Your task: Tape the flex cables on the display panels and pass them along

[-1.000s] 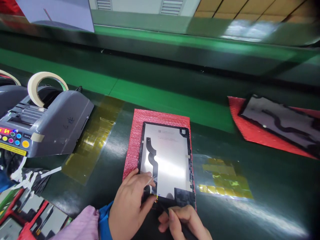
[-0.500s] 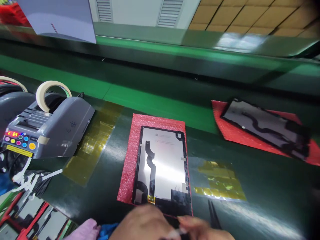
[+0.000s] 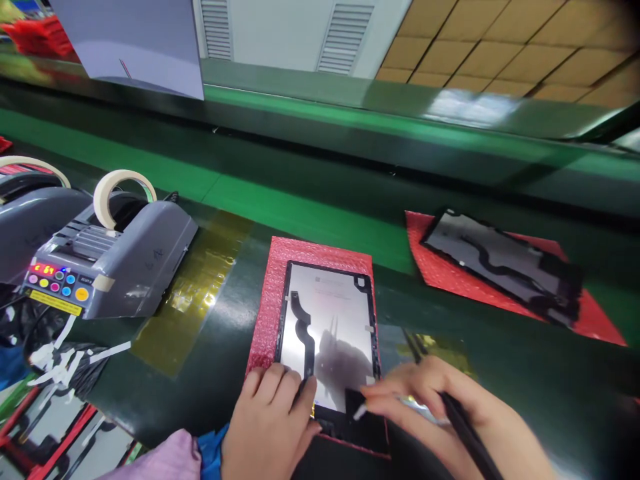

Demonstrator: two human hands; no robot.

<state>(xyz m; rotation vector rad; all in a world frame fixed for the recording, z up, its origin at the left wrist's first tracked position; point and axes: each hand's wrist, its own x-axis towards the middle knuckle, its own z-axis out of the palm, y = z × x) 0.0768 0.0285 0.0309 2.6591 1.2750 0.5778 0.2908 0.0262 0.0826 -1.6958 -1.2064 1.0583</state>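
A tablet screen panel (image 3: 330,333) lies back-up on a red bubble-wrap sheet (image 3: 273,300) in front of me, with a black flex cable along its left side. My left hand (image 3: 270,420) rests on the panel's lower left corner, fingers curled and pressing it down. My right hand (image 3: 435,400) hovers at the panel's lower right corner. It pinches a small white strip at its fingertips and holds black tweezers (image 3: 463,427) across the palm.
A grey tape dispenser machine (image 3: 115,260) with a tape roll stands at the left. Yellow tape patches (image 3: 195,293) are stuck on the dark table. A second panel on red wrap (image 3: 500,267) lies on the conveyor at the right. More panels lie at the bottom left.
Both hands dropped below the panel's near edge, then came back up. My left hand presses the lower left corner again; my right hand now sits at the lower right corner with the tweezers.
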